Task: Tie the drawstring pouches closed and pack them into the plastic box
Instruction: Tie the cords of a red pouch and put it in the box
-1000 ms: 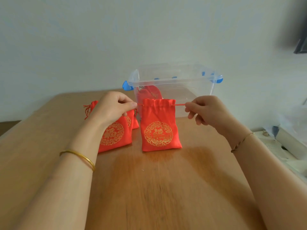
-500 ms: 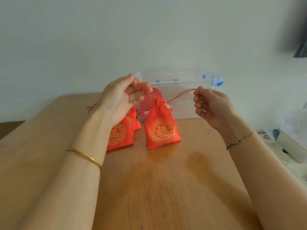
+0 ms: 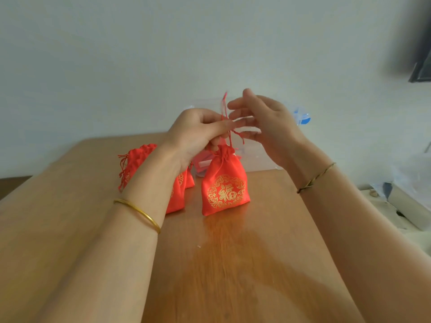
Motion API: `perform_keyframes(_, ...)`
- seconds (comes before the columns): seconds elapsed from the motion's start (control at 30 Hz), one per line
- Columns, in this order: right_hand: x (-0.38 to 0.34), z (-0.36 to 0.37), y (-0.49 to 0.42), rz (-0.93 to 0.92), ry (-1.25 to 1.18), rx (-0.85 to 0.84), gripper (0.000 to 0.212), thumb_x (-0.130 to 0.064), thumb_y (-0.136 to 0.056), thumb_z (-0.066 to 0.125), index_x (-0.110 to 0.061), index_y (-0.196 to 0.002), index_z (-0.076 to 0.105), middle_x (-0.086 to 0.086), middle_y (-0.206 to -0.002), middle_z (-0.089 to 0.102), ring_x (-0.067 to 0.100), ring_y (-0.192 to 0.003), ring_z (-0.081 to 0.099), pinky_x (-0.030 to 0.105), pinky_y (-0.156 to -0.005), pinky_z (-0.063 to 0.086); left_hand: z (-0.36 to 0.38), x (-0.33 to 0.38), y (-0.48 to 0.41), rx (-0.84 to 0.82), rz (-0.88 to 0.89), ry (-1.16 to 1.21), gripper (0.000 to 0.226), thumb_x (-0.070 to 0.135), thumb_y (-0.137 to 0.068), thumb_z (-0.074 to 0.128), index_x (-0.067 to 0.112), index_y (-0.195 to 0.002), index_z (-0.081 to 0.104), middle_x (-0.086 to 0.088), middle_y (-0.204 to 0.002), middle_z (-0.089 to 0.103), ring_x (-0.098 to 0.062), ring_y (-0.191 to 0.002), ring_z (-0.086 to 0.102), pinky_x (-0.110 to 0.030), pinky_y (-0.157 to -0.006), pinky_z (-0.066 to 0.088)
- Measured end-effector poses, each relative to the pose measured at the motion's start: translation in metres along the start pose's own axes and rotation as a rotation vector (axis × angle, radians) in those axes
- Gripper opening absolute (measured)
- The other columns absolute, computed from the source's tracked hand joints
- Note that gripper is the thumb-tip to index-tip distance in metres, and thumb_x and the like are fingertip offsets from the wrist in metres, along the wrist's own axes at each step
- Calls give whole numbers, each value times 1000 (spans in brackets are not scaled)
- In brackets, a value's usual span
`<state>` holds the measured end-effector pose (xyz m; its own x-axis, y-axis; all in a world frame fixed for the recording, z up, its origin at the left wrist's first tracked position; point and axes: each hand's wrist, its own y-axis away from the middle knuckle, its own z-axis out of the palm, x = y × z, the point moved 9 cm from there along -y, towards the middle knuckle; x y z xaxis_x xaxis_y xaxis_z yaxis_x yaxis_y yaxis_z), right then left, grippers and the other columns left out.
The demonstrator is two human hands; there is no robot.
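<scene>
A: Pouch being tied, where's it found?
B: The front pouch (image 3: 225,190), red w/ gold emblem, is stood upright on the table (image 3: 233,276), just right of frame ctr. Its neck is gathered tight, and the red cords (image 3: 224,106) are drawn up from it.

A: How are the fingers set?
B: On the left hand (image 3: 198,131) they're curled, and the cords are pinched btwn thumb and forefinger just above the neck. On the right hand (image 3: 265,127) the fingers (image 3: 240,106) are spread, nearly straight and blurred. Nothing is seen gripped, and whether a cord is touched can't be told.

A: Other pouches?
B: A second pouch (image 3: 137,162) is seen left of ctr, partly hidden by the left forearm, w/ tasselled cords hung at its left side. A third pouch (image 3: 190,180) is glimpsed behind it, near the front pouch but apart.

A: And the box?
B: The plastic box (image 3: 256,157), clear, is set behind the hands and mostly covered by them. A blue latch (image 3: 303,118) is shown at its right end. Smth red-pink (image 3: 201,160) is made out through its wall.

A: Anything else?
B: A gold bangle (image 3: 140,212) is worn on the left wrist, a cord bracelet (image 3: 316,178) on the right. The upper frame is filled by a pale wall (image 3: 163,54). A dark object (image 3: 422,71) is cut off at the upper right edge.
</scene>
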<state>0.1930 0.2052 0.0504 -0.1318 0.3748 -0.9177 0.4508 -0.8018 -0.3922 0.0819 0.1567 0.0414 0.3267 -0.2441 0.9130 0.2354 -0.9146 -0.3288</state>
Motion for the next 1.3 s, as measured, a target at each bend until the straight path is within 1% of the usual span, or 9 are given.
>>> perform_keyframes(0.17,29,6,8,37,272,-85,26,-25,-96,45,-10,-81,59,6,-81,59,15,-76,52,25,-65,40,-1,-1,1,-15,15,108,10,5,-87,58,6,-79,63,2,-58,56,-4,-46,46,-16,-44,40)
perform_keyframes(0.3,16,-5,13,-106,205,10,25,-13,-90,51,-13,-66,52,-1,-66,53,10,-66,49,22,-63,41,-3,-7,2,17,-23,230,12,1,-87,56,7,-78,58,1,-57,62,-4,-46,53,-14,-43,43)
perform_keyframes(0.47,16,3,22,-77,302,-137,22,-14,-78,51,-1,-60,55,1,-57,51,8,-59,46,23,-62,40,-1,-9,2,33,-56,291,13,-5,-84,57,5,-77,56,-11,-76,64,-7,-52,59,-14,-49,48)
perform_keyframes(0.57,20,-8,17,-44,211,-26,23,-22,-79,44,-8,-69,59,1,-69,59,11,-69,53,27,-65,43,3,-1,3,-18,-6,208,17,-10,-82,57,6,-77,56,-10,-70,60,-8,-50,56,-16,-49,48)
perform_keyframes(0.63,24,-11,14,-13,68,4,22,-15,-89,41,-13,-79,61,5,-82,61,14,-76,56,27,-66,45,7,7,4,-79,73,91,20,-11,-81,57,9,-82,56,-8,-71,60,-10,-55,57,-18,-53,50)
perform_keyframes(0.8,44,11,17,127,-120,-151,24,-9,-96,39,-14,-94,63,2,-82,62,14,-73,57,26,-68,43,11,28,8,-34,341,-246,30,-8,-80,58,20,-89,58,2,-77,61,-1,-67,57,-18,-68,47)
perform_keyframes(1.03,49,19,20,185,-214,-250,18,-19,-94,47,-11,-94,63,-1,-87,65,10,-75,58,26,-71,43,4,37,14,129,507,-373,31,-2,-77,65,19,-99,66,-14,-82,64,-13,-75,59,-19,-73,48)
perform_keyframes(1.2,35,-4,14,21,8,-15,19,-15,-94,49,-12,-77,57,2,-80,63,11,-69,59,23,-63,46,-8,24,5,154,391,-321,19,10,-81,67,23,-93,72,9,-79,69,-6,-77,65,-23,-77,52)
perform_keyframes(1.3,32,-18,13,-19,33,92,22,-15,-95,47,-15,-73,53,0,-78,63,15,-73,61,25,-64,47,-16,12,0,118,295,-288,13,15,-87,61,15,-94,72,0,-85,72,-11,-81,67,-23,-76,51)
